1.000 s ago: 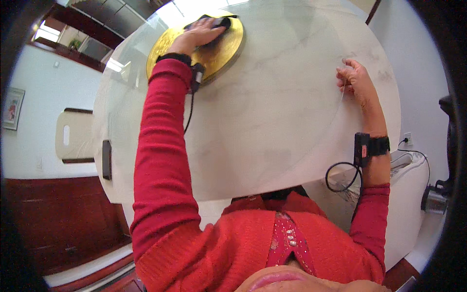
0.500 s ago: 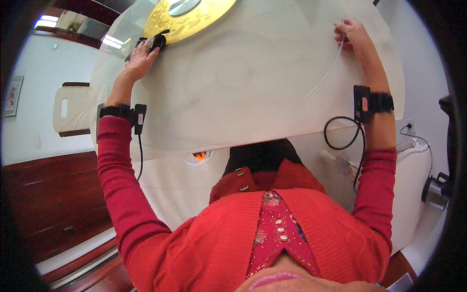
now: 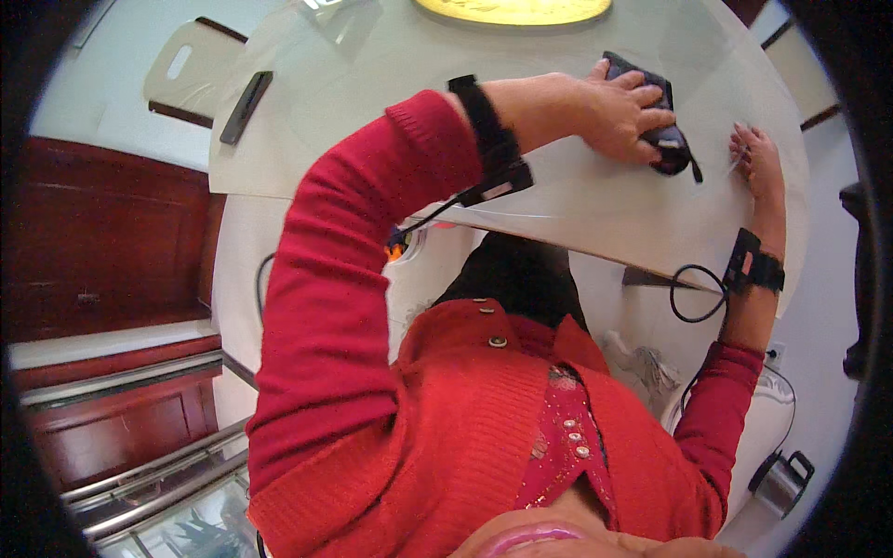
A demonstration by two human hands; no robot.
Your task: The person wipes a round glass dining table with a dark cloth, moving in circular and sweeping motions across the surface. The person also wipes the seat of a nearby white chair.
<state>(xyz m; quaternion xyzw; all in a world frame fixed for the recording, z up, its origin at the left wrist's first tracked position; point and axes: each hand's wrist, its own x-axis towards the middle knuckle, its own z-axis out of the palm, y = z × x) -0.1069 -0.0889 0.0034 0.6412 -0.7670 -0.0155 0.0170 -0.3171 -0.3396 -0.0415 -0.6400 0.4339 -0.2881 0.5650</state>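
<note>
While the pale bench [image 3: 372,102] stands near dark red wooden panels [image 3: 116,237], the left hand [image 3: 619,116] lies with fingers spread over a dark cloth [image 3: 667,139] on the bench's right half. Near the edge, the right hand [image 3: 758,166] has curled fingers, but whether they grip something I cannot tell; free surface lies between dark cloth and yellow disc [image 3: 516,9].

ITEM 1: dark fabric pad [image 3: 667,139], black-grey, elongated, creased, narrow black tail at near end | POSE: lying on pale tabletop [image 3: 391,79], beneath spread left hand [image 3: 621,113] | LOCATION: left of right hand [image 3: 760,166], apart from it | ITEM 2: thin clear strip [image 3: 731,166], beside right hand's fingers, outline indistinct
</note>
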